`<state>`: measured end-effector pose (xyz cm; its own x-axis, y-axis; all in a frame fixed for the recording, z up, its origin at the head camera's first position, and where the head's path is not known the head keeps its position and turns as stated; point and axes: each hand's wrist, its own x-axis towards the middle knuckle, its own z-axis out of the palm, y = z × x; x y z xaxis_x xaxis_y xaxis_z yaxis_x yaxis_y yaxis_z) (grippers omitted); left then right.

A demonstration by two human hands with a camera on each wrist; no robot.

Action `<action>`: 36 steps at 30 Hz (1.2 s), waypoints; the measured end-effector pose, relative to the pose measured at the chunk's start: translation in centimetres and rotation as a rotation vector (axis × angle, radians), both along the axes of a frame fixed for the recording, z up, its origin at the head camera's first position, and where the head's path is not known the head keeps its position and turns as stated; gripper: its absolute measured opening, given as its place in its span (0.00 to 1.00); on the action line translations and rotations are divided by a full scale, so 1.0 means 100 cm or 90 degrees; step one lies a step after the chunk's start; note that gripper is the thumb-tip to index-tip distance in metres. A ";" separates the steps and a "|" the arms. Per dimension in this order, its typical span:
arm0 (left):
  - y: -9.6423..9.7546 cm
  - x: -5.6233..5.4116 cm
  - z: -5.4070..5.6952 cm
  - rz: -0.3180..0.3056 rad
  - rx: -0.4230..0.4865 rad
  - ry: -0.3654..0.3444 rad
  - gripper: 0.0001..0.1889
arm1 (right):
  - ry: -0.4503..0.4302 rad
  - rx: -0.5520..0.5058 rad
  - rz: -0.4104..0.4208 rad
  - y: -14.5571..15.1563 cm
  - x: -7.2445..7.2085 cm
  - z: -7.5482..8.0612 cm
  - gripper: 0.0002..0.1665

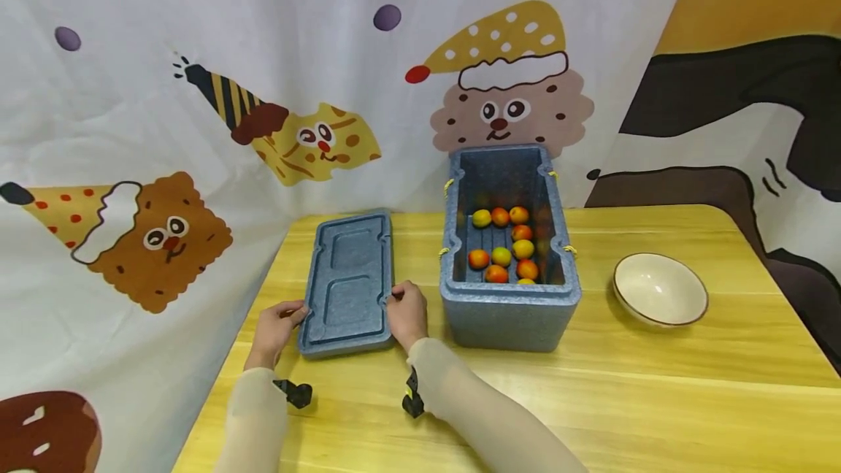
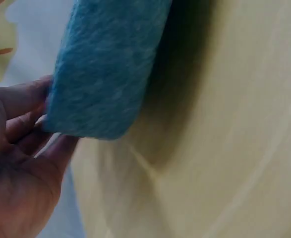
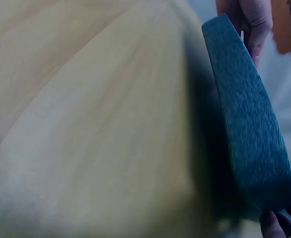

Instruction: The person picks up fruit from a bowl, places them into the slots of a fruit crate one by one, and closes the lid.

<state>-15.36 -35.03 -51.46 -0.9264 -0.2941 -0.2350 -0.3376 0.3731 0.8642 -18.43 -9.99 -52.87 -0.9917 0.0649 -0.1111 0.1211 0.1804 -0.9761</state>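
Note:
A grey-blue foam lid [image 1: 351, 316] with two sunken panels lies level at the left of the table. My left hand [image 1: 272, 331] pinches its left edge, thumb on top and fingers under in the left wrist view. Opposite, my right hand [image 1: 407, 314] grips the right edge near a notch. Both wrist views show the lid's side wall [image 2: 105, 74] with a shadow along its underside; whether it touches the table I cannot tell. Right of my right hand stands the matching foam box [image 1: 509, 323], uncovered, with several red and yellow fruits [image 1: 501, 256] on its ribbed floor.
A cream bowl [image 1: 660, 289] with a brown rim sits on the wooden table [image 1: 631, 400] to the right of the box. Yellow cord loops [image 1: 570, 250] stick out at the box's rim. Behind the table hangs a cartoon-printed cloth [image 1: 342, 35].

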 end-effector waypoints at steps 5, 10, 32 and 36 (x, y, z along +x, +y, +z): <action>-0.007 0.010 0.032 0.053 0.057 0.062 0.22 | 0.042 0.000 0.054 0.004 0.013 0.045 0.04; -0.015 0.027 0.088 0.104 0.155 0.144 0.16 | 0.111 0.023 0.115 0.008 0.030 0.103 0.04; 0.170 -0.005 0.201 -0.004 0.044 0.339 0.13 | 0.160 0.167 0.110 0.216 0.008 0.235 0.27; 0.204 -0.018 0.196 -0.079 0.054 0.308 0.11 | 0.110 0.144 0.088 0.252 0.006 0.231 0.26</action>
<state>-17.20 -14.59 -31.86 -0.9618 -0.1739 0.2114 0.1509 0.3074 0.9395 -17.79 15.19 -29.81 -0.9958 -0.0679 0.0614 -0.0835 0.3978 -0.9137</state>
